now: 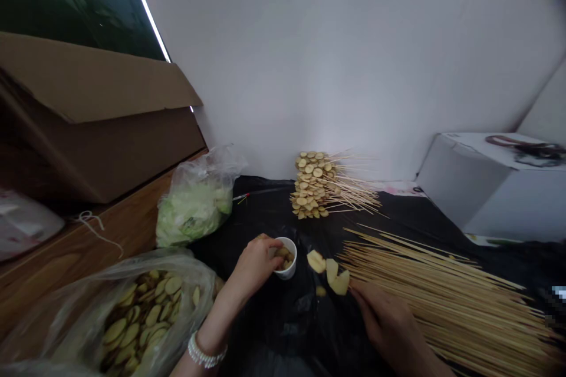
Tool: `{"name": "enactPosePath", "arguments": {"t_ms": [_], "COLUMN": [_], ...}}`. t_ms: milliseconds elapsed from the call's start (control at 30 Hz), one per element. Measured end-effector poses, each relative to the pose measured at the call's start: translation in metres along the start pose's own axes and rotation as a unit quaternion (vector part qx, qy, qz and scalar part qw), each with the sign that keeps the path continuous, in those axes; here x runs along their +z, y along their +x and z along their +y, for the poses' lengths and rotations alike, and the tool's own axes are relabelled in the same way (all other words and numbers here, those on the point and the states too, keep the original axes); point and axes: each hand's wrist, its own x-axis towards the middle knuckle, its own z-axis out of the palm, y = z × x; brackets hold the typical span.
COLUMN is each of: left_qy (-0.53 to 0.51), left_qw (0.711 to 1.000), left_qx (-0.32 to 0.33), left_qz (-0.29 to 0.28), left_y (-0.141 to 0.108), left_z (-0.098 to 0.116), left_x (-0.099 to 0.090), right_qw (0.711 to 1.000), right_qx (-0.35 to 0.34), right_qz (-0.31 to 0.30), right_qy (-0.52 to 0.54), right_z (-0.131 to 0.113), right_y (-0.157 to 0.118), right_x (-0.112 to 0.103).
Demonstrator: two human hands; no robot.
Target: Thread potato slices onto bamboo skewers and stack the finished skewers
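Note:
My left hand (257, 262), with a beaded bracelet on the wrist, reaches into a white cup (288, 272) that holds small brownish pieces. Its fingers are bent over the rim, and what they grip, if anything, is hidden. To the right, my right hand (384, 312) is closed at the end of a skewer, most of it hidden, that carries pale potato slices (339, 283). One more slice (316, 261) shows just left of them. A small yellowish piece (321, 291) lies below on the black sheet (283, 330).
Skewers loaded with slices (312, 185) are stacked by the wall. Bare sticks (442, 294) cover the right side. At left are an open bag of slices (145, 318), a bag of greens (194, 206) and a cardboard box (110, 147). A white box (486, 188) stands at right.

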Motion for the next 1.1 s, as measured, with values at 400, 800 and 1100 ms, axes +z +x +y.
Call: {"name": "enactPosePath", "arguments": {"t_ms": [400,800,1100], "left_qy": [0.012,0.024,0.138], "left_qw": [0.999,0.995,0.987], "left_qx": [0.022,0.029,-0.026], "left_qz": [-0.037,-0.088,-0.081], "left_y": [-0.008,-0.017,-0.015], "left_z": [-0.001,0.001,0.026], "left_x": [0.001,0.005,0.004], "right_qw": [1.000,0.998,0.998], "right_qx": [-0.015,-0.042,-0.019], "right_qz": [-0.005,-0.015,-0.033], "right_qy": [0.003,-0.045,-0.052], "right_z": [0.005,0.013,0.013], "right_y": [-0.004,-0.005,-0.006], "right_x": [0.002,0.003,0.002]}}
